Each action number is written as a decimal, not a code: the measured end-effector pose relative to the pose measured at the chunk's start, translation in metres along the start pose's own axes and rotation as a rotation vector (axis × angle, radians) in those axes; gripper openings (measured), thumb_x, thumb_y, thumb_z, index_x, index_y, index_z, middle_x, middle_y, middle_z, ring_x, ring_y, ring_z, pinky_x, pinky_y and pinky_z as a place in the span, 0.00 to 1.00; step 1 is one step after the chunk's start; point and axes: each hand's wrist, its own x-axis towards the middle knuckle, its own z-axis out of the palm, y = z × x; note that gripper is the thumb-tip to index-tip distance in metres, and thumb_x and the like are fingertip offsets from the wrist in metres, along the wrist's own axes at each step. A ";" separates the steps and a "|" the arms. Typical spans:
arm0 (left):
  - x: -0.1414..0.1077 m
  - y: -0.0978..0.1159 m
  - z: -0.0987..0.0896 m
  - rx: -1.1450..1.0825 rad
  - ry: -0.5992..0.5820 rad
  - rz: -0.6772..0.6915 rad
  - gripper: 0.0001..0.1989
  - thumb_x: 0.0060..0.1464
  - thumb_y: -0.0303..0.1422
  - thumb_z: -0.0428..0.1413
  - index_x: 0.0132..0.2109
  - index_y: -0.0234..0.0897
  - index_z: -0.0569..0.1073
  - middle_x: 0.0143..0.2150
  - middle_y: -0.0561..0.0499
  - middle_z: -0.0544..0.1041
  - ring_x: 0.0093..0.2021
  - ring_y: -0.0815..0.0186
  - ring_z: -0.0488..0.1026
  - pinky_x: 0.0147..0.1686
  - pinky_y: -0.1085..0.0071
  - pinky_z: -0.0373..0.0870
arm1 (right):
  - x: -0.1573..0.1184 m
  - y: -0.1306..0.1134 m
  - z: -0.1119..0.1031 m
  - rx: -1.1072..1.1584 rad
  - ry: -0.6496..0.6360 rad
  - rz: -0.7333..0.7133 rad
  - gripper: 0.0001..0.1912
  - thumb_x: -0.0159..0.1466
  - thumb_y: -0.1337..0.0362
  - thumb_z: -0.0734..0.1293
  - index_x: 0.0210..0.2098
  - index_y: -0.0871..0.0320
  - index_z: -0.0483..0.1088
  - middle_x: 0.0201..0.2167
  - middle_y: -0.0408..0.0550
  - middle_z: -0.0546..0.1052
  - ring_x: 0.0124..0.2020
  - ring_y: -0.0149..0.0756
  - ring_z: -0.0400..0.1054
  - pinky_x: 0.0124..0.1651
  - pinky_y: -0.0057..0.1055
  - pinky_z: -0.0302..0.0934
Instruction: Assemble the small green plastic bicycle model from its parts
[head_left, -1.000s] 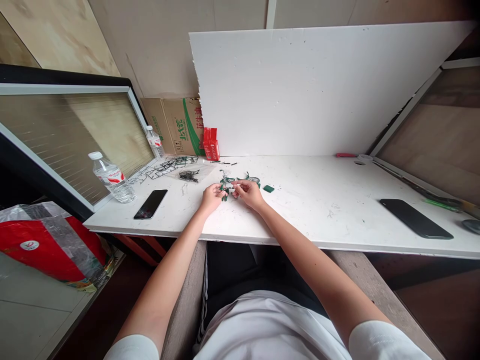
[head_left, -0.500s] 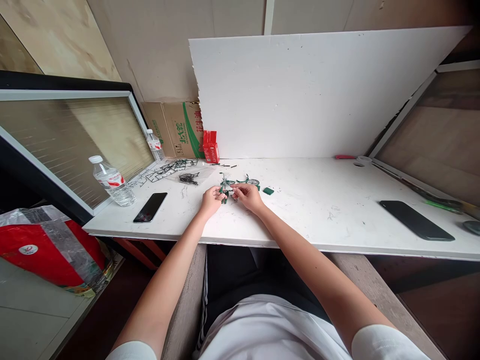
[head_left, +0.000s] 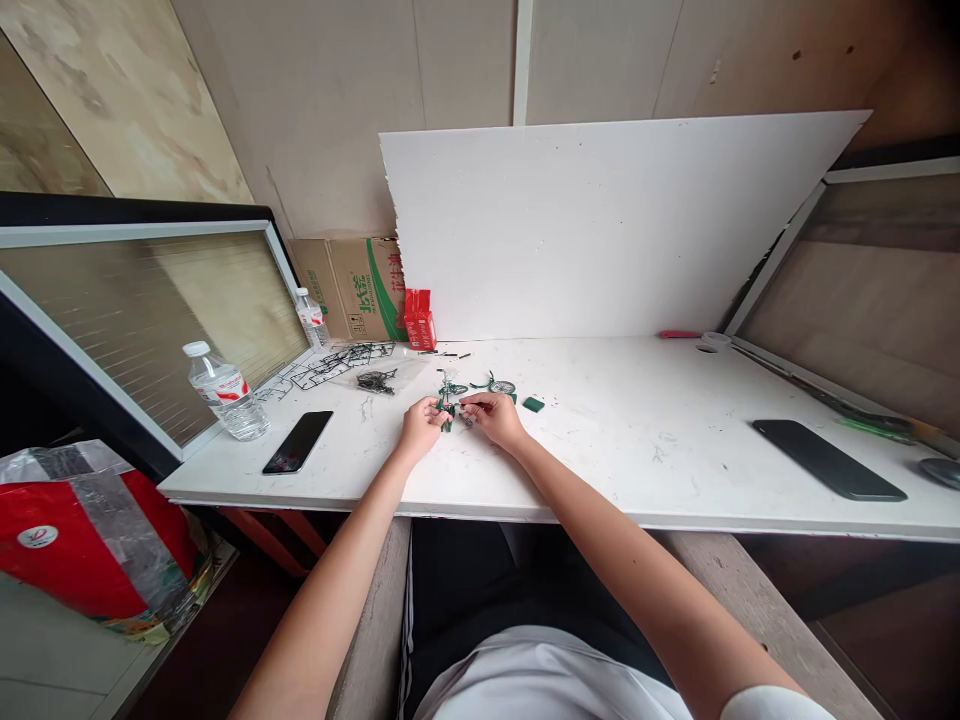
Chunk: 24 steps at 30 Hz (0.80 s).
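Wht short-slv top (head_left: 536,675), blk trousers (head_left: 457,585) w/ wht side stripes (head_left: 408,610)

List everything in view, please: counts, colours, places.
Rectangular table: one, white, centre
Small plastic piece: one, green, handheld, centre
Wheeled plastic pieces: two or more, green, beyond it
Flat plastic block: one, green, right of these
Plastic part frames: several, black, back left
Thin plastic bag: one, clear, beside frames
Tangled small pieces: uncountable, black, at bag
Plastic bottles: two, clear, left
Flat rectangular slabs: two, black, table's ends
Cardboard carton: one, brown, back left
Small box: one, red, by carton
Large board: one, white, at table's back
Framed panels: two, brownish, both sides
Bulky plastic bag: one, red, lower left
Small oddments: several, mixed, far right
Shirt: one, white, bottom
Trousers: one, black, bottom
Left hand: one, bare, on small piece
Right hand: one, bare, centre
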 end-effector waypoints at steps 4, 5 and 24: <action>-0.001 0.001 0.001 0.000 -0.006 -0.026 0.15 0.53 0.35 0.66 0.45 0.35 0.74 0.38 0.42 0.82 0.39 0.59 0.81 0.38 0.66 0.74 | 0.000 -0.002 0.001 0.028 0.005 0.029 0.16 0.64 0.52 0.70 0.40 0.58 0.81 0.34 0.53 0.82 0.32 0.41 0.74 0.34 0.35 0.69; -0.002 0.001 0.001 0.000 -0.008 -0.032 0.15 0.53 0.35 0.66 0.46 0.35 0.74 0.38 0.42 0.82 0.38 0.59 0.81 0.36 0.67 0.74 | 0.000 -0.002 0.001 0.033 -0.004 0.030 0.17 0.64 0.51 0.70 0.41 0.58 0.80 0.34 0.53 0.81 0.31 0.40 0.73 0.33 0.35 0.68; -0.007 0.005 0.001 -0.013 -0.080 -0.045 0.21 0.55 0.41 0.66 0.51 0.35 0.74 0.42 0.42 0.81 0.31 0.66 0.77 0.24 0.74 0.67 | -0.003 -0.011 0.003 -0.082 -0.018 -0.022 0.16 0.69 0.54 0.64 0.51 0.55 0.71 0.32 0.44 0.73 0.34 0.38 0.68 0.39 0.34 0.63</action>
